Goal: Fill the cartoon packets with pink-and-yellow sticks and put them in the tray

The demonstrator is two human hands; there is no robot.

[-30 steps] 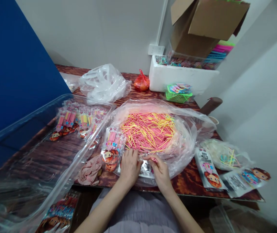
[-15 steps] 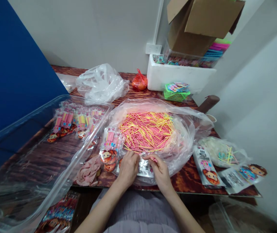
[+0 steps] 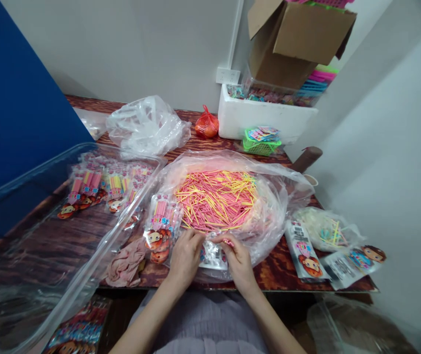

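My left hand (image 3: pixel 186 253) is closed at the near edge of the clear bag, its fingers pinching the top of a silver printed packet (image 3: pixel 213 257). Beside it, my right hand (image 3: pixel 239 260) is curled around a small bundle of pink sticks (image 3: pixel 228 242), whose ends poke out above the fingers. Just beyond both hands, a heap of loose pink and yellow sticks (image 3: pixel 216 199) lies in the open clear plastic bag (image 3: pixel 275 211). Filled packets with a red-haired cartoon figure (image 3: pixel 157 237) are stacked left of my left hand.
A clear plastic tub (image 3: pixel 96 246) on the left holds more filled packets (image 3: pixel 92 182). A pinkish cloth (image 3: pixel 125 265) lies near the table edge. Flat packets (image 3: pixel 306 255) and a small bag of sticks (image 3: pixel 328 228) sit right. Behind stand a green basket (image 3: pixel 262 146) and white foam box (image 3: pixel 269 118).
The view has shifted slightly, so the table's contents appear a little further left. Both hands keep nearly the same pose over the silver packet, the right still around the pink sticks.
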